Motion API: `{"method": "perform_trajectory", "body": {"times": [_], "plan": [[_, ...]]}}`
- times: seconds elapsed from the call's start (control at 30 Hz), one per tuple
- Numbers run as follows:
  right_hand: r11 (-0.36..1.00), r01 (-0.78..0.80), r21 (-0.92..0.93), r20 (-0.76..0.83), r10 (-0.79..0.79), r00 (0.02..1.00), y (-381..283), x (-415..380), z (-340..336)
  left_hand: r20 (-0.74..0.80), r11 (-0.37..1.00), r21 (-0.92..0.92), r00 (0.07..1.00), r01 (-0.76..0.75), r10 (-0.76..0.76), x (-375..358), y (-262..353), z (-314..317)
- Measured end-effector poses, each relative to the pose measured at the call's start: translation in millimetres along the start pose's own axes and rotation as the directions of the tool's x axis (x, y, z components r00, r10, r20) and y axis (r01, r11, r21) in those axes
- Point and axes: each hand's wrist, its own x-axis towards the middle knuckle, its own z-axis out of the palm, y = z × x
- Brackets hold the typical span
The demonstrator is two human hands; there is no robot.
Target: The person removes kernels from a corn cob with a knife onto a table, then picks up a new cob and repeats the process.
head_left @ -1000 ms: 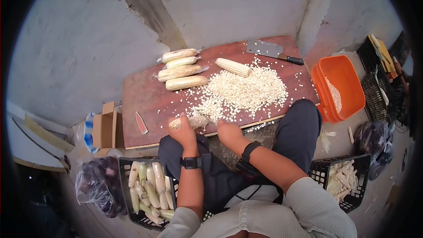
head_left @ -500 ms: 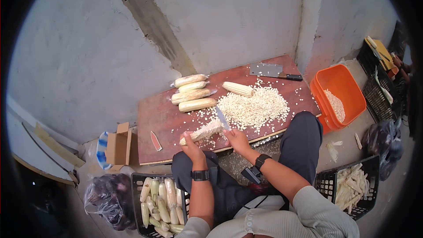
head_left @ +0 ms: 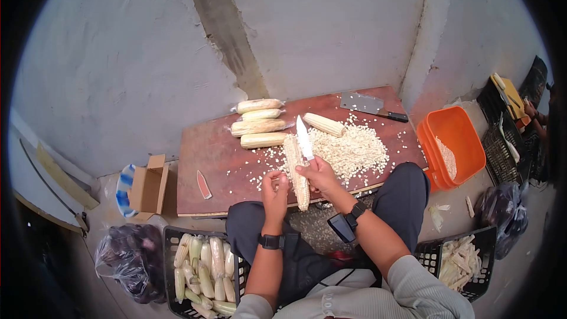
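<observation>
My right hand (head_left: 322, 176) is closed around the handle of a knife (head_left: 304, 137), blade pointing away from me. Its thumb and fingers also hold a partly stripped corn cob (head_left: 295, 165), which stands nearly lengthwise beside the blade. To the left of that cob, my left hand (head_left: 275, 190) is apart from it, fingers loosely curled with nothing visible in them. A heap of cut corn kernels (head_left: 354, 150) lies on the reddish board (head_left: 207, 147). One husked ear of corn (head_left: 323, 124) rests against the heap. Several wrapped ears (head_left: 258, 126) are stacked to its left.
A cleaver (head_left: 363, 103) lies at the board's back right, a small red blade (head_left: 204, 185) at its left. An orange bucket (head_left: 425, 142) holds kernels. Black crates of corn (head_left: 171, 260) and of stripped cobs (head_left: 487, 260) flank my legs. Another person's hand (head_left: 530, 109) shows far right.
The cob has swung from slanting across to nearly lengthwise. My left hand has let go of it, and my right hand now holds it along with the knife.
</observation>
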Motion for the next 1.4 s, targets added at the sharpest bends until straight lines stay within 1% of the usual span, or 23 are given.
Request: {"method": "perform_trajectory", "body": {"times": [0.03, 0.07, 0.17, 0.23, 0.27, 0.3, 0.33, 0.37, 0.4, 0.43, 0.47, 0.53, 0.57, 0.67, 0.7, 0.77, 0.87, 0.97, 1.07, 1.17, 1.23, 1.37, 1.4], "plan": [[0.998, 0.034, -0.054, 0.038, -0.032, 0.999, 2.9, 1.6, -3.1, -0.039, 1.0, -0.002, 0.999, 0.016, -0.016, 4.1, 0.7, 0.0], [0.995, 0.01, -0.096, 0.122, 0.002, 0.993, 5.3, 3.1, -5.6, -0.079, 0.999, -0.006, 0.996, 0.035, -0.036, 7.5, 1.2, -0.1], [0.971, -0.048, -0.234, 0.317, 0.123, 0.94, 0.2, 0.6, -2.0, 0.008, 0.972, -0.162, 0.985, 0.173, -0.174, 14.5, -2.5, -12.3], [0.953, 0.007, -0.304, 0.203, 0.057, 0.977, 9.8, 2.6, 4.9, 0.074, 0.922, -0.312, 0.973, 0.229, -0.217, 18.1, -3.0, -14.2], [0.94, 0.031, -0.339, 0.148, 0.021, 0.989, 17.5, 3.2, 7.8, -0.012, 0.937, -0.299, 0.981, 0.183, -0.195, 16.3, -2.4, -15.3], [0.917, 0.199, -0.346, 0.068, -0.187, 0.98, 49.0, 17.3, 2.4, -0.095, 0.951, -0.28, 0.982, 0.133, -0.166, 16.2, 0.6, -15.2], [0.876, 0.189, -0.444, 0.009, -0.207, 0.978, 53.1, 17.2, 1.0, -0.175, 0.964, -0.253, 0.976, 0.084, -0.132, 15.8, 1.8, -16.5], [0.826, 0.172, -0.536, -0.048, -0.233, 0.971, 56.0, 17.0, -2.2, -0.22, 0.971, -0.222, 0.965, 0.092, -0.142, 17.9, -9.4, -24.3], [0.768, 0.15, -0.623, -0.101, -0.268, 0.958, 57.4, 17.7, -3.4, -0.243, 0.962, -0.262, 0.959, 0.079, -0.145, 17.3, -4.4, -23.8], [0.71, 0.154, -0.687, -0.057, -0.263, 0.963, 28.7, -3.9, 7.4, -0.265, 0.951, -0.301, 0.953, 0.065, -0.148, 15.5, 5.3, -20.9], [0.658, 0.198, -0.727, -0.034, -0.322, 0.946, 26.3, -11.5, 9.7, -0.285, 0.939, -0.34, 0.946, 0.051, -0.155, 14.0, 10.0, -19.2], [0.539, 0.272, -0.797, 0.018, -0.43, 0.903, 24.8, -28.1, 11.5, -0.339, 0.992, -0.101, 0.94, -0.081, 0.043, 14.1, 1.8, -18.6], [0.497, 0.242, -0.833, 0.06, -0.355, 0.933, 17.1, -38.0, 11.8, -0.344, 0.989, 0.022, 0.928, -0.145, 0.144, 13.9, -2.1, -17.5], [0.436, 0.246, -0.866, 0.127, -0.283, 0.951, -3.2, -65.1, 21.1, -0.349, 0.92, 0.301, 0.87, -0.249, 0.35, 10.7, 15.9, -6.5], [0.368, 0.34, -0.865, 0.18, -0.405, 0.896, 2.4, -68.1, 21.6, -0.327, 0.921, 0.297, 0.88, -0.25, 0.345, 10.3, 13.9, -5.1], [0.341, 0.31, -0.888, 0.157, -0.407, 0.9, 6.8, -77.4, 26.3, -0.284, 0.923, 0.294, 0.899, -0.249, 0.333, 7.8, 9.2, -5.0], [0.239, 0.31, -0.92, 0.18, -0.444, 0.878, 10.0, -83.6, 29.7, -0.209, 0.784, 0.55, 0.862, -0.287, 0.462, 4.6, 7.4, -5.4], [0.189, 0.315, -0.93, 0.209, -0.434, 0.877, 14.6, -83.2, 24.2, -0.266, 0.863, 0.442, 0.883, -0.245, 0.387, 5.9, -2.6, -12.9], [0.187, 0.284, -0.94, 0.204, -0.358, 0.911, 6.6, -90.7, 20.3, -0.314, 0.851, 0.482, 0.865, -0.211, 0.392, 2.8, -6.3, -13.9], [0.193, 0.248, -0.949, 0.196, -0.252, 0.948, 0.3, -98.0, 15.3, -0.262, 0.711, 0.645, 0.794, -0.28, 0.549, 2.2, 7.1, -4.7], [0.229, 0.236, -0.944, 0.192, -0.198, 0.961, -1.2, -101.7, 13.8, -0.257, 0.713, 0.642, 0.797, -0.283, 0.547, 0.3, 7.2, -3.5], [0.266, 0.243, -0.933, 0.193, -0.201, 0.96, 4.4, -97.3, 14.0, -0.288, 0.77, 0.586, 0.824, -0.252, 0.488, 0.9, -8.0, -15.5], [0.27, 0.246, -0.931, 0.191, -0.215, 0.958, 7.8, -94.8, 14.8, -0.231, 0.756, 0.595, 0.843, -0.274, 0.487, 0.1, -5.0, -14.9]]}}
